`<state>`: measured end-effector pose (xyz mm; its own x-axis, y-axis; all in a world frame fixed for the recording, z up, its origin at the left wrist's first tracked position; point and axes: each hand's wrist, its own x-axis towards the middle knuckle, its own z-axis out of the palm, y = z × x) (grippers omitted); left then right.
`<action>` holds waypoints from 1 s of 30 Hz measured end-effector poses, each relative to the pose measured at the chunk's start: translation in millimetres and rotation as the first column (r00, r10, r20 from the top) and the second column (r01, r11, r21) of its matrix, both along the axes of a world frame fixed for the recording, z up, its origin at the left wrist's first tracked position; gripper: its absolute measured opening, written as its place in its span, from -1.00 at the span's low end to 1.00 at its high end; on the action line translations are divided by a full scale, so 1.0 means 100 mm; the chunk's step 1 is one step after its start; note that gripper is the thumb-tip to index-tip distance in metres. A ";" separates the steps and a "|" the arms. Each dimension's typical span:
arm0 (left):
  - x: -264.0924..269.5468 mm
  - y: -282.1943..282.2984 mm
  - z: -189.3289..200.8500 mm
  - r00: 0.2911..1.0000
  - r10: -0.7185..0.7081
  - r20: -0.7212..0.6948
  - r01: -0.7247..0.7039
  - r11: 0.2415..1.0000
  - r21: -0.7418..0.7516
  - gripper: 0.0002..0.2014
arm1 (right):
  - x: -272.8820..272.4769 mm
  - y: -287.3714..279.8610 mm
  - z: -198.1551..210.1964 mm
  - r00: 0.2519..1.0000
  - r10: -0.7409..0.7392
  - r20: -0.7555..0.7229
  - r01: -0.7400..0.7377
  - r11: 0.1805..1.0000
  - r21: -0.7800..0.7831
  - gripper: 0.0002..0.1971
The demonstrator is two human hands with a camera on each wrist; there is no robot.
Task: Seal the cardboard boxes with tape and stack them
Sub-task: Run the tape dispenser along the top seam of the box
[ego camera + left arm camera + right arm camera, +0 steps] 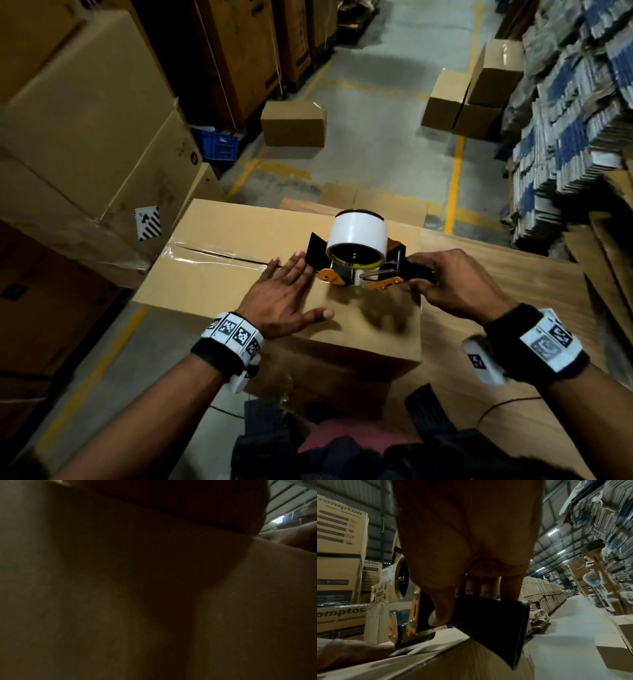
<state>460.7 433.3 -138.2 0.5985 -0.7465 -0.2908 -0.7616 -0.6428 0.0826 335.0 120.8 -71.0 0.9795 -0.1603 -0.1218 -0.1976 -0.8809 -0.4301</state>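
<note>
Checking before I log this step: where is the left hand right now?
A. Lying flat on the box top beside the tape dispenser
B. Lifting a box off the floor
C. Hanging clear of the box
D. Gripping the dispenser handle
A: the left hand lies flat, fingers straight, on the box top, while the right hand grips the tape dispenser handle.

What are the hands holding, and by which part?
The right hand grips the tape dispenser by its black handle. The left hand holds nothing; it presses flat on the cardboard box.
</note>
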 end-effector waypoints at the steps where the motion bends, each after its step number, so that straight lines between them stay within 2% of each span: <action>1: 0.00 0.00 0.01 1.000 0.005 0.001 -0.005 1.000 0.007 0.16 | -0.01 -0.04 0.01 1.000 -0.005 0.008 0.005 1.000 -0.012 -0.67; 7: -0.03 0.01 0.04 1.000 -0.001 0.010 0.001 1.000 0.018 0.21 | -0.34 -0.46 0.03 0.994 -0.100 0.051 0.103 0.993 -0.055 -0.68; 11: -0.02 0.01 0.02 1.000 -0.010 -0.005 0.010 0.999 0.038 0.21 | -0.62 -0.75 -0.17 0.989 -0.139 0.048 0.138 0.990 0.014 -0.68; 17: -0.08 -0.05 0.13 0.999 0.031 0.013 -0.032 0.998 0.061 0.25 | -0.66 -0.67 -0.42 0.978 -0.203 0.053 0.194 0.970 0.150 -0.70; 19: -0.17 -0.20 0.20 1.000 0.024 0.020 -0.025 0.999 0.036 0.26 | -0.67 -0.70 -0.50 0.975 -0.220 0.041 0.206 0.955 0.215 -0.77; 22: -0.37 -0.60 0.20 0.996 -0.080 -0.041 0.080 0.997 0.001 0.24 | -0.71 -0.72 -0.57 0.978 -0.207 0.038 0.188 0.940 0.283 -0.90; 25: -0.50 -0.89 0.08 0.990 -0.128 -0.059 0.129 0.992 0.008 0.22 | -0.71 -0.72 -0.62 0.978 -0.203 0.047 0.179 0.933 0.312 -0.91; 30: -0.52 -0.96 0.06 0.993 -0.107 -0.045 0.109 0.993 0.043 0.25 | -0.70 -0.74 -0.73 0.972 -0.234 0.031 0.206 0.906 0.371 -0.89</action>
